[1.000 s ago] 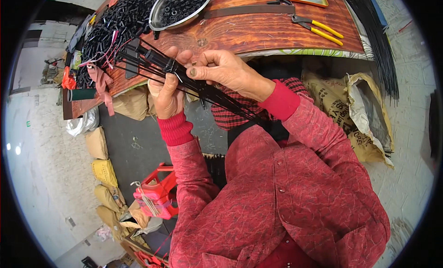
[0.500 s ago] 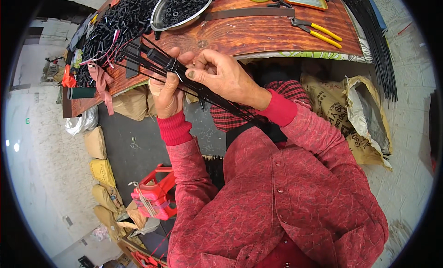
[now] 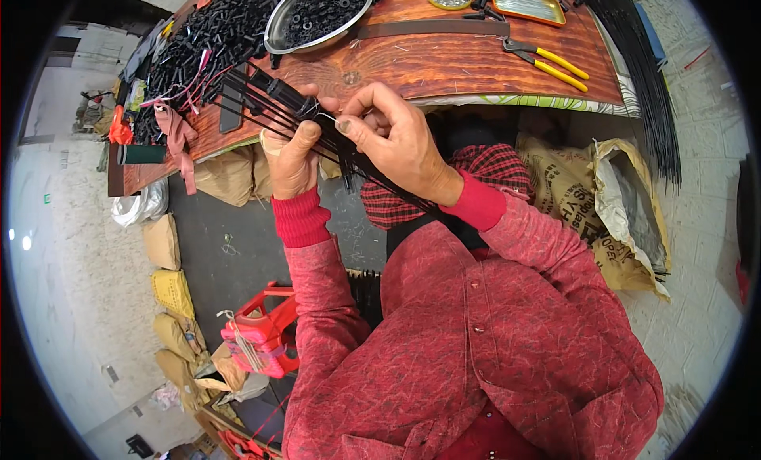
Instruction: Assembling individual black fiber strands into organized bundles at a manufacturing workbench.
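My left hand is closed round a bundle of thin black rods, thumb on top. The bundle slants from above the table's edge down toward my lap, its upper ends fanned out. Black tubular parts sit on the rods near my left thumb. Just right of them, my right hand pinches a thin, light, wire-like piece between thumb and forefinger. That piece reaches toward the bundle by my left thumb. Its far end is hard to make out.
On the wooden table stand a metal bowl of black rings, a heap of black tubes, yellow-handled pliers and a yellow tray. Long black rods hang at the right. Below is an open paper sack.
My right hand has drawn slightly away from the bundle, and the light piece now shows between its fingertips and the rods. My left hand keeps its grip.
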Motion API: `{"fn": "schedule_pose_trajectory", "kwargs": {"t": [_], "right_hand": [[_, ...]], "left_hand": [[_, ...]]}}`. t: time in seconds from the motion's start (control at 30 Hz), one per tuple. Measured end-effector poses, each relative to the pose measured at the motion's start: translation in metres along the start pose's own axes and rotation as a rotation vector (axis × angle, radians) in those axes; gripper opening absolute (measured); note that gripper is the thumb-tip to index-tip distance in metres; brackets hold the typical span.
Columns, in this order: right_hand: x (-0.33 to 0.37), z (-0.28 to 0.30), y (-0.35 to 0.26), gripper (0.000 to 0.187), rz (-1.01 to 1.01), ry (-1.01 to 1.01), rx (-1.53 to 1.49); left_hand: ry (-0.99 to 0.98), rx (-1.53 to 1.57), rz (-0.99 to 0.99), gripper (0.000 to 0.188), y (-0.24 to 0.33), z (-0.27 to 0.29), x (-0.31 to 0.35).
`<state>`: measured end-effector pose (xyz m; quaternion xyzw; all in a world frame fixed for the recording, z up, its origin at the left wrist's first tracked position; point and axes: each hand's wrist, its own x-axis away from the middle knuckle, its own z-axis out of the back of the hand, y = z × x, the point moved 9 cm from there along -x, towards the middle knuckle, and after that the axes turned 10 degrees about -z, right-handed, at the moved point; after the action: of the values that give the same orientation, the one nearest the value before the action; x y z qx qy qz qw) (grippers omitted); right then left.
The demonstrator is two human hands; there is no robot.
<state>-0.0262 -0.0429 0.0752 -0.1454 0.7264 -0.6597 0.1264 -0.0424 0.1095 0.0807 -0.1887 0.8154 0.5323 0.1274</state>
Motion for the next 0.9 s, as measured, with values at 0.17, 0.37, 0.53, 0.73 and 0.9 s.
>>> {"fn": "schedule_pose_trajectory", "kwargs": {"t": [0.17, 0.37, 0.53, 0.73, 0.9], "right_hand": [[0.011, 0.008, -0.021, 0.018, 0.241, 0.104, 0.15], [0.013, 0.014, -0.02, 0.015, 0.22, 0.137, 0.239], [0.007, 0.014, -0.006, 0.014, 0.093, 0.072, 0.215], [0.004, 0.016, 0.001, 0.017, 0.0, 0.056, 0.187], [0.008, 0.016, -0.006, 0.018, 0.016, 0.109, 0.246]], "left_hand": [[0.023, 0.022, 0.043, 0.052, -0.004, -0.001, -0.001], [0.062, 0.021, 0.031, 0.051, -0.009, 0.004, -0.004], [0.076, -0.004, 0.037, 0.053, -0.013, 0.008, -0.005], [0.065, 0.01, 0.087, 0.053, -0.017, 0.006, -0.006], [0.07, -0.019, 0.077, 0.054, -0.012, 0.006, -0.003]]}}
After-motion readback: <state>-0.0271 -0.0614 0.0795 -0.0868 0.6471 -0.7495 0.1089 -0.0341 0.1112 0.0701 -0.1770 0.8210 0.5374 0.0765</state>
